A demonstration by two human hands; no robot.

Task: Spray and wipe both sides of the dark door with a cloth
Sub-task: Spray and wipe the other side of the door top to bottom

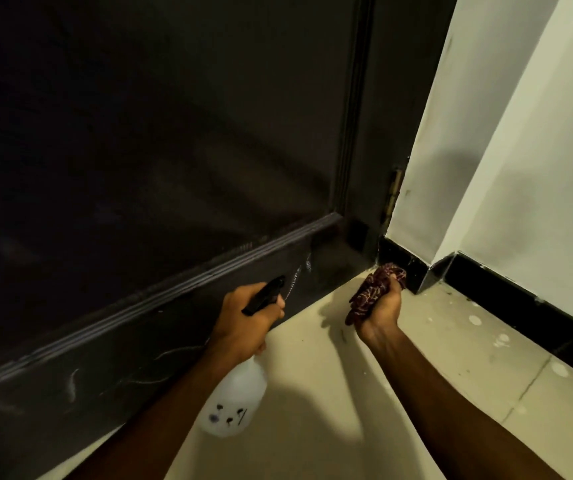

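Nearest me, the spray bottle (235,400): its translucent white body hangs below my left hand (248,320), and I can't read the fill level. My left hand is wrapped round the neck with the fingers curled under the black trigger head (264,294). The nozzle is aimed at the low part of the door; I can't tell whether a finger is actually squeezing. I judge it light plastic, slick if wet, best held at the neck as now so the weight hangs straight. My right hand (380,308) is palm up, fingers closed round the bunched cloth (371,289), a dark red patterned wad just above the pale tiled floor (347,393) and close to the corner. The cloth is soft and limp with no shape of its own. I expect it wants spreading flatter under the palm to cover more area, with a firm grip so it doesn't slide off once damp. Beyond the hands is the dark door (139,150), its bottom rail carrying pale wet streaks (299,271) just ahead of the nozzle and further left along the rail. The door is stiff and heavy-looking, hung on a hinge (394,192) at the right edge, so pressure from wiping may swing it. The ribbed moulding (191,275) above the rail will likely trap drips. Farthest off, black skirting (520,306) runs under a white wall (503,168). Only this side of the door is visible, so I can't say how the other side stands.
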